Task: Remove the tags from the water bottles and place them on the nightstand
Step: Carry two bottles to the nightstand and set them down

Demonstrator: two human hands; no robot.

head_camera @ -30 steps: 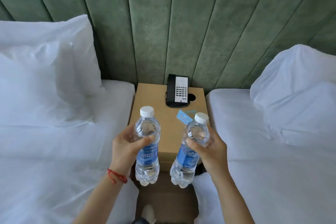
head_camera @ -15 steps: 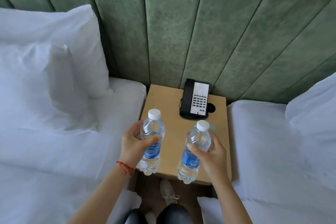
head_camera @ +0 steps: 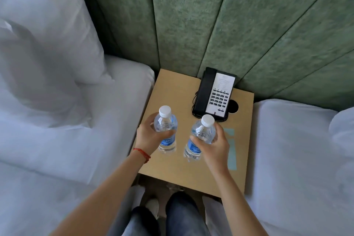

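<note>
Two clear water bottles with white caps and blue labels are over the tan nightstand (head_camera: 172, 90). My left hand (head_camera: 148, 136) grips the left bottle (head_camera: 166, 130) around its upper body; its base is at or just above the wood. My right hand (head_camera: 215, 145) grips the right bottle (head_camera: 201, 136), which tilts slightly to the left. Two light blue tags (head_camera: 230, 149) lie flat on the nightstand to the right of my right hand. I see no tag on either bottle neck.
A black phone (head_camera: 214, 94) with a white keypad panel stands at the nightstand's back right, beside a round hole (head_camera: 233, 105). White beds (head_camera: 67, 149) flank both sides, with pillows (head_camera: 38, 44) on the left. A green padded headboard (head_camera: 191, 15) rises behind. My legs are below.
Both hands have carried the bottles forward and down over the nightstand top. The blue tag seen at the right bottle's neck a second ago is gone from it. The camera has moved closer.
</note>
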